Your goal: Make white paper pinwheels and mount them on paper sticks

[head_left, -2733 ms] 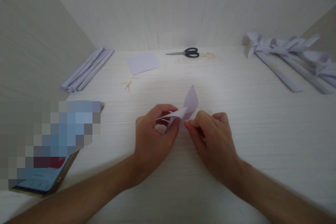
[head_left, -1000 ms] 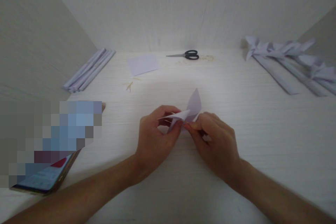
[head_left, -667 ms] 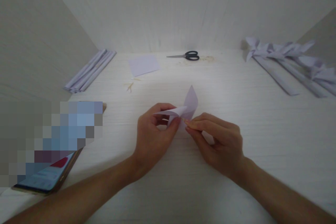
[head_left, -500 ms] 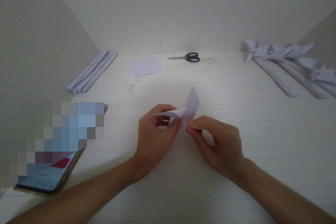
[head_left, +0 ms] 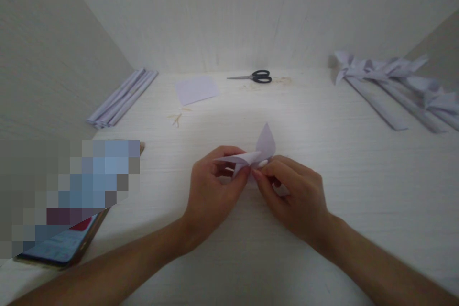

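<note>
My left hand [head_left: 215, 186] is closed around a white paper pinwheel [head_left: 266, 141], its thumb pressed near the middle of the folds. One pointed blade stands up at the back, and another curls toward the left over my fingers. My right hand [head_left: 296, 191] is closed at the pinwheel's right side, thumb and index finger pinching close to its centre. A small curled edge of paper shows beside the index fingertip. Whether a thin stick is also between those fingertips is hidden.
Scissors [head_left: 261, 76] lie at the back, near a square paper sheet [head_left: 197, 90] and small thin sticks [head_left: 175, 118]. Rolled paper tubes [head_left: 124, 98] lie back left, and finished pinwheels on paper sticks [head_left: 376, 105] back right. A phone [head_left: 53, 253], partly blurred, rests at left.
My right fingers have moved in closer against the pinwheel. A thin tan stick seen between the hands before is now out of sight, and a curled paper edge shows by the index finger.
</note>
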`<state>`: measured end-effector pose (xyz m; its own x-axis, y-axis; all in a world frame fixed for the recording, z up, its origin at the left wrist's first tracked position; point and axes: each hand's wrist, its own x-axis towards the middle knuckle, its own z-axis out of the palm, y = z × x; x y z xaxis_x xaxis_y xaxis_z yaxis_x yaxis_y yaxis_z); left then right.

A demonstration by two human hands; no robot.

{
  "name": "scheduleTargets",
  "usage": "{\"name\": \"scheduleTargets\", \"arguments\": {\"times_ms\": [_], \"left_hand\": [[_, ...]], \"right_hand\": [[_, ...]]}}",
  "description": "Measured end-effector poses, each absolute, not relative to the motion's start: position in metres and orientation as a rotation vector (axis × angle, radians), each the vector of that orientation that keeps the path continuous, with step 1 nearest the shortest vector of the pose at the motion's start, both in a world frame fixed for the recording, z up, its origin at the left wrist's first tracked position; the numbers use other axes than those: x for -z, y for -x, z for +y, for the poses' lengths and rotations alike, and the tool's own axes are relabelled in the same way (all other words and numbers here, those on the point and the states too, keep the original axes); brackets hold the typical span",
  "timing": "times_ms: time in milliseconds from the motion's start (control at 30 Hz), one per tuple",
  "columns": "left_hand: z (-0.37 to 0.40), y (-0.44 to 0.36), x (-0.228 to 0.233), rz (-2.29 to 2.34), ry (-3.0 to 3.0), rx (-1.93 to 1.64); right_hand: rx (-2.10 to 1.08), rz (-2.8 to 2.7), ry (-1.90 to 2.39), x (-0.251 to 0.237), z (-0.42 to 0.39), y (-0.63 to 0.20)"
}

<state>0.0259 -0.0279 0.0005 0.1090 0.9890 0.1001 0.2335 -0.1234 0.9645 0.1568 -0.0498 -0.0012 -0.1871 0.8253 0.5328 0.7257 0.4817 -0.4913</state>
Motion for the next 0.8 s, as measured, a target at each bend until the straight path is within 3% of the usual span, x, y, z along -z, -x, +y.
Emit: {"name": "scheduleTargets", "arguments": {"times_ms": [200,533,800], "left_hand": [[-0.0259,-0.0255,-0.001,1.256,-1.49,-1.078],[-0.0257,-0.0259,-0.0016,1.255,-1.469,-1.055],[-0.0251,-0.0268,-0.004,1.293,-1.44,-1.032]], "right_hand": [[-0.249,-1.809,1.404,0.0001,-0.0477,-0.1573],[-0.665,-1.526,1.371,0.005,-0.0443,-0.1586],[-0.709,-1.554,1.393,0.0079,-0.0405,-0.1618]]}}
